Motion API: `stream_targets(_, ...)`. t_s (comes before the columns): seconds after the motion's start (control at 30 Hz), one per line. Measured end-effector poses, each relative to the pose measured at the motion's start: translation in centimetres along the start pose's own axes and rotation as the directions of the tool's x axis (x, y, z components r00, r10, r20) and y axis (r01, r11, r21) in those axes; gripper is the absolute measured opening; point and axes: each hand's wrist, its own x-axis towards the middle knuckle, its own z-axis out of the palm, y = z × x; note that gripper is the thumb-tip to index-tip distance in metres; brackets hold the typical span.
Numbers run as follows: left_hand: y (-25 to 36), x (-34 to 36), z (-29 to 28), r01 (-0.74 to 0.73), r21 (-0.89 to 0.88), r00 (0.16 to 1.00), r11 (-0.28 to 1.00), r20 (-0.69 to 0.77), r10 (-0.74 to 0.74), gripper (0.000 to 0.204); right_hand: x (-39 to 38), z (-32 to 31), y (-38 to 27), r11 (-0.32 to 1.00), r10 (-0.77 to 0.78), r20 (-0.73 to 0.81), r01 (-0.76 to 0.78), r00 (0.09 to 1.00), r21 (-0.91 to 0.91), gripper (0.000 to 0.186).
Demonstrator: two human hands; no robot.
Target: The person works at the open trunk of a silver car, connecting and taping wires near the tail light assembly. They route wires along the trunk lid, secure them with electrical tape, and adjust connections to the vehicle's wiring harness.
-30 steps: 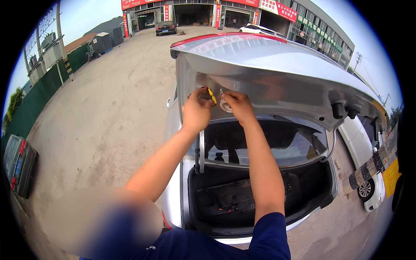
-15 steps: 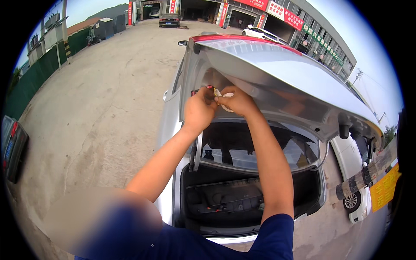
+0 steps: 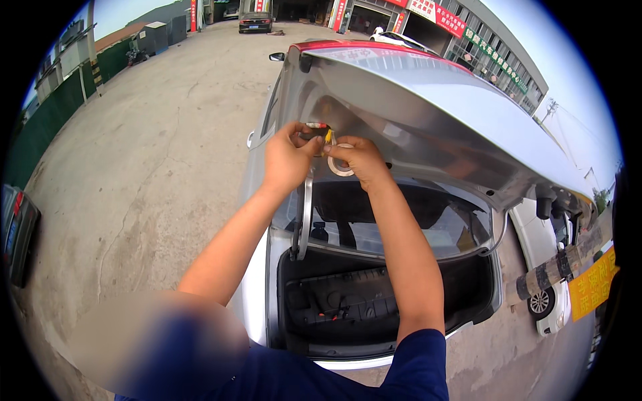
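Note:
Under the raised silver trunk lid (image 3: 428, 127), both hands are lifted close together at the lid's inner panel. My right hand (image 3: 361, 160) is closed on a pale roll of tape (image 3: 342, 172), which hangs as a ring below its fingers. Just left of it, my left hand (image 3: 289, 155) pinches, its fingertips nearly meeting the right ones. A small red-and-white stick-like piece (image 3: 315, 125), perhaps wiring, lies at the left index finger. Between the hands shows a small yellow piece (image 3: 329, 136), like taped wire or a connector. What exactly the left fingertips pinch is partly hidden.
Below my arms, the open trunk (image 3: 341, 301) holds a black moulded tray. A lid hinge arm (image 3: 305, 214) stands near my left wrist. To the right are a white car (image 3: 538, 267) and a black-striped pole (image 3: 555, 274); a dark car (image 3: 17, 230) sits at far left.
My hands have shifted slightly left and the fingers have parted a little. The red-and-white piece and the yellow piece show more plainly, and the tape roll hangs further out.

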Motion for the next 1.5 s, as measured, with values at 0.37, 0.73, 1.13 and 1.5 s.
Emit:
stream_targets(0.37, 0.1, -3.7, 3.2, -0.200, 0.286, 0.949, 0.937, -0.181, 0.258, 0.031, -1.1, -0.8, 3.1, 0.953, -0.181, -0.163, 0.132, 0.970, -0.274, 0.022)
stream_targets(0.73, -1.6, -5.2, 6.3, -0.127, 0.266, 0.973, 0.956, -0.153, 0.172, 0.034, -0.4, -3.6, -0.8, 0.727, -0.315, 0.020, 0.255, 0.949, -0.637, 0.029)
stream_targets(1.13, -1.4, -5.2, 6.4, -0.223, 0.371, 0.962, 0.901, -0.063, 0.264, 0.052, 1.3, -5.0, -2.2, 0.385, -0.500, 0.277, 0.496, 0.821, -0.778, 0.034)
stream_targets(1.5, -2.3, -4.8, 6.2, -0.261, 0.386, 0.946, 0.885, -0.079, 0.314, 0.050, 0.5, -0.2, -6.3, 0.302, -0.243, 0.209, 0.279, 0.947, -0.911, 0.031)
